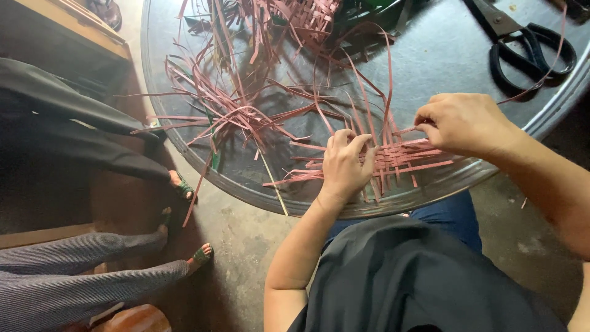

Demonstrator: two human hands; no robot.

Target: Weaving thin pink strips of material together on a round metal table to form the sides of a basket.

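The left hand (344, 165) lies flat with its fingers spread, pressing down on the left end of the small woven mat (393, 161) of pink strips; it grips nothing. The mat sits at the near rim of the round tray (430, 190), and its long side runs left to right between the hands. At its right end, the right hand (462, 123) pinches one pink strip (410, 130) that runs leftward into the weave.

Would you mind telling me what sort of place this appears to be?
Probably a small handicraft workshop. The left hand presses a half-woven mat of reddish strips on a round metal table, the right hand pulls a strip, black scissors lie nearby, and the floor is bare concrete.
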